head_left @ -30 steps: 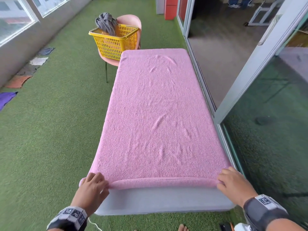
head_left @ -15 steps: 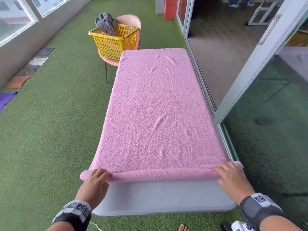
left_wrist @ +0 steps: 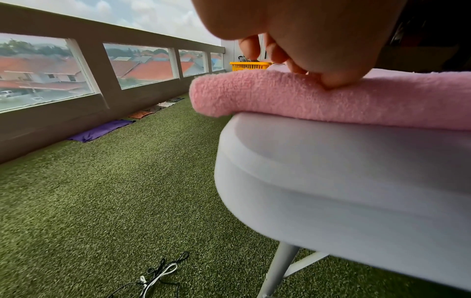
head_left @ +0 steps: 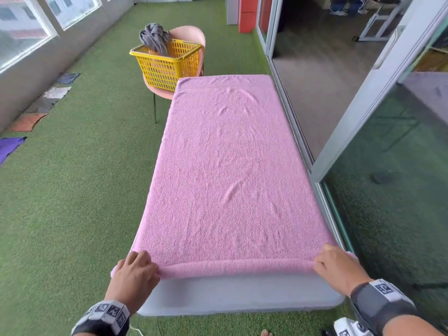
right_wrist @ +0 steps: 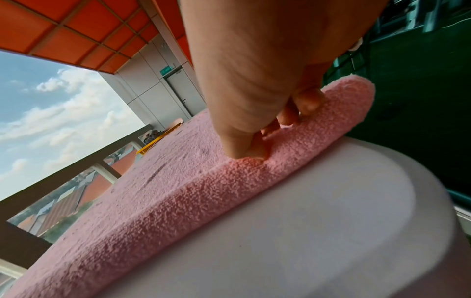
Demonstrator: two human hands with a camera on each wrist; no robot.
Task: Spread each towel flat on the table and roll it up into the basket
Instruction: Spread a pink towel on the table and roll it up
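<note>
A pink towel (head_left: 230, 166) lies spread flat along the white table (head_left: 237, 294), with its near edge rolled into a thin tube. My left hand (head_left: 148, 265) grips the left end of that roll and my right hand (head_left: 324, 259) grips the right end. In the left wrist view the left hand (left_wrist: 300, 66) has its fingers curled on top of the pink towel's roll (left_wrist: 280, 96). The right hand (right_wrist: 275, 125) pinches the pink towel (right_wrist: 178, 181) the same way. A yellow basket (head_left: 167, 64) holding a grey towel (head_left: 155, 37) stands on a pink chair (head_left: 191, 35) at the table's far left corner.
A glass sliding door (head_left: 363, 117) and its frame run close along the table's right side. Green turf covers the floor. Several cloths, one of them purple (head_left: 9, 146), lie along the left wall. Loose cables (left_wrist: 158, 276) lie on the turf near the table leg.
Both hands have pushed the rolled near edge forward along the table. The roll is a little thicker, and more bare white table shows in front of it.
</note>
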